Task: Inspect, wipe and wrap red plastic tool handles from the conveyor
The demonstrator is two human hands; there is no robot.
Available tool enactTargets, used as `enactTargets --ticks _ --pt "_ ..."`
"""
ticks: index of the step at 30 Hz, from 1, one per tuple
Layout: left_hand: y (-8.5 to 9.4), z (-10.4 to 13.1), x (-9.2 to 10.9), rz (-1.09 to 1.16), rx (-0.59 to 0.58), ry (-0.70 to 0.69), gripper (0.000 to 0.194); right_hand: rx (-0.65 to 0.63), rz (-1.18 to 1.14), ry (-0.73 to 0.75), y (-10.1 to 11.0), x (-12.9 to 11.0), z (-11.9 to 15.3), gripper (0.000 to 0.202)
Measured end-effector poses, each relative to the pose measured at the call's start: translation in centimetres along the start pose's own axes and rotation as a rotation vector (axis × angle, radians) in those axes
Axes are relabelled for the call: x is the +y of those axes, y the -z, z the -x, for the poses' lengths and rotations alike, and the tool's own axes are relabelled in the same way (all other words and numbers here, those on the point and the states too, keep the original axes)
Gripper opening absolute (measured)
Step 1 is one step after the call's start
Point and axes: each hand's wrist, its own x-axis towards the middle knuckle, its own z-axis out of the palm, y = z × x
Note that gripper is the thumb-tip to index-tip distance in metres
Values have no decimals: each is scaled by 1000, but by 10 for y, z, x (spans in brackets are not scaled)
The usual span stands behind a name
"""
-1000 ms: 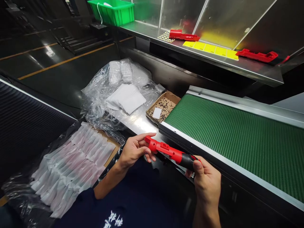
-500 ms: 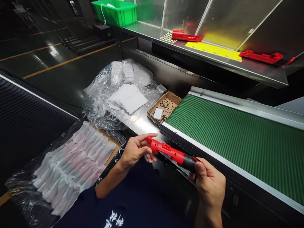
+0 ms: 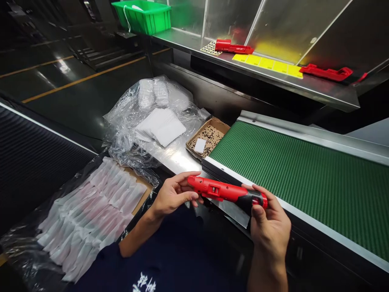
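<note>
A red and black plastic tool housing (image 3: 219,190) is held roughly level between both hands, just in front of the conveyor's near edge. My left hand (image 3: 173,194) is closed lightly about its red left end, with the index finger stretched along behind it and the thumb in front. At the other end, my right hand (image 3: 270,227) grips the black section, thumb below and fingers over the far side. A small slotted block shows on the red part's side, and an opening shows in the black end. The left hand's other fingertips are partly hidden.
A green conveyor belt (image 3: 298,178) runs to the right. Beyond lie a shallow cardboard box (image 3: 217,138) of small black pieces and white sheets (image 3: 164,125) on plastic film. Wrapped parts (image 3: 94,215) lie at left. The shelf (image 3: 273,85) carries red parts and a green bin (image 3: 146,18).
The housing has been rolled about its long axis, showing a different side and the opening in its black end. My right fingers have shifted round that end. The view has moved slightly.
</note>
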Motion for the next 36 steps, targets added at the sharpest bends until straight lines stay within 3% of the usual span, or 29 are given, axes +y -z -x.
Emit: enactTargets --ticks 5,9,11,15,21,25,28,33,36 --pt "-2 -8 -7 67 182 -16 56 -79 -149 274 -10 0 7 36" --pt "-1 -17 -12 243 229 -29 54 -97 -46 548 -22 7 21 41" --pt "-1 -21 -15 282 231 -36 54 -65 31 616 -27 12 28 41" --pt "-2 -27 -18 299 216 -66 60 43 208 655 -36 17 38 34" --pt "-14 -28 -16 266 93 -16 87 114 461 743 -44 21 45 28" --pt "-25 -22 -19 279 -7 54 105 193 454 699 -50 24 45 32" --pt "-32 -18 -22 308 -4 96 113 232 422 688 -53 26 43 37" --pt "-32 -21 -22 420 31 117 95 13 412 727 -54 23 40 42" --pt "-25 -26 -21 428 -36 147 76 5 260 577 -52 19 33 55"
